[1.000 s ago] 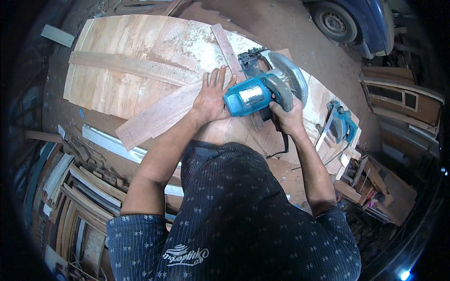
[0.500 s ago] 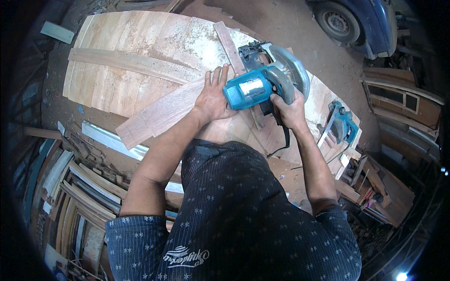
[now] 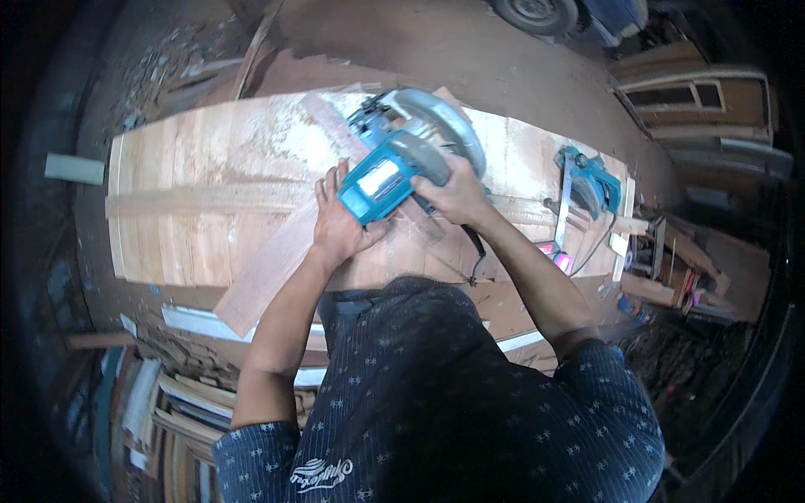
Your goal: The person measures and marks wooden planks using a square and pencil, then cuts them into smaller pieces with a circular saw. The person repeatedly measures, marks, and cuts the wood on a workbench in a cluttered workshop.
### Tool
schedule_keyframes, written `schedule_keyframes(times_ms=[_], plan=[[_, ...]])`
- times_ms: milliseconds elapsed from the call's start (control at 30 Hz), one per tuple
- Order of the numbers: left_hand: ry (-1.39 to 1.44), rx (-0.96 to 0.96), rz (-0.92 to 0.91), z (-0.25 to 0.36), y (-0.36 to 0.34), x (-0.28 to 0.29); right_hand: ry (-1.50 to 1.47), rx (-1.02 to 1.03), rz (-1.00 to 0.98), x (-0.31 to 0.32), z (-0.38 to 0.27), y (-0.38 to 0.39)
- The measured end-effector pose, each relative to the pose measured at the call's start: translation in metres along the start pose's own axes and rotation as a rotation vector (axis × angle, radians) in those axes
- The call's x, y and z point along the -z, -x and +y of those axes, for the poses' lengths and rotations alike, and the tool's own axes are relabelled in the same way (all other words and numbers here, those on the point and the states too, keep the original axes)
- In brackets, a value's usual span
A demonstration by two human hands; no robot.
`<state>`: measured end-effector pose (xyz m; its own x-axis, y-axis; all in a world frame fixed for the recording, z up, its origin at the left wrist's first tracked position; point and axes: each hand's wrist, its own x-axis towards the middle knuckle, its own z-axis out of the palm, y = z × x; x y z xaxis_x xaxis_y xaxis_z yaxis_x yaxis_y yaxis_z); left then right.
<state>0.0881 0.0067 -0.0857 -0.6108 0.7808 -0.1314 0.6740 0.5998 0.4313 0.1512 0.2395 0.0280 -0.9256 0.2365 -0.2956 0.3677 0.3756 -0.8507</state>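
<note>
My right hand (image 3: 449,189) grips the rear handle of a teal circular saw (image 3: 377,189) with a grey blade guard, which rests across a pale wooden plank (image 3: 267,267) and a narrow strip (image 3: 320,119). My left hand (image 3: 337,218) lies on the plank just left of the saw's motor housing, fingers apart and pointing forward. Under them is a large panel of joined boards (image 3: 172,239). A second teal saw (image 3: 597,184) sits at the panel's right end, with a small pink and white object (image 3: 555,256) below it. The blade's contact with the wood is hidden.
A car wheel (image 3: 534,12) stands beyond the panel. Framed wooden pieces (image 3: 696,105) lean at the upper right, offcuts (image 3: 683,277) lie at the right, and stacked long boards (image 3: 180,411) fill the lower left. A pale board (image 3: 74,168) lies at the far left.
The view has shifted and turned, so the panel sits lower and more level. The saw and both hands appear a little further left; their grip and placement on the wood look unchanged.
</note>
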Motion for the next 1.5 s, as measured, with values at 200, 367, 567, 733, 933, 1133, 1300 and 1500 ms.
schedule_keyframes(times_ms=[200,367,567,733,933,1133,1300,1500], plan=[[0.089,-0.086,0.082,0.011,-0.009,0.012,-0.092,-0.001,-0.046,-0.005,0.012,-0.014],[0.159,-0.118,0.087,0.005,-0.005,0.000,-0.080,0.019,-0.032,-0.003,0.002,-0.020],[0.037,-0.152,0.097,0.014,-0.006,0.004,-0.104,0.116,0.040,-0.007,0.005,-0.032],[0.020,-0.149,0.128,0.012,-0.002,0.003,-0.055,0.058,-0.005,-0.004,-0.013,-0.029],[-0.035,-0.046,0.152,0.005,0.014,0.007,-0.009,0.074,0.092,0.016,-0.005,0.031],[0.057,-0.029,0.180,-0.007,0.050,0.030,0.238,-0.053,0.177,0.109,0.020,0.091],[1.080,0.169,-0.002,0.020,0.067,0.116,0.980,-0.412,-0.016,0.150,0.042,0.087],[1.665,-1.146,-0.257,0.115,0.082,0.274,1.293,-0.460,-0.163,0.120,0.153,0.078]])
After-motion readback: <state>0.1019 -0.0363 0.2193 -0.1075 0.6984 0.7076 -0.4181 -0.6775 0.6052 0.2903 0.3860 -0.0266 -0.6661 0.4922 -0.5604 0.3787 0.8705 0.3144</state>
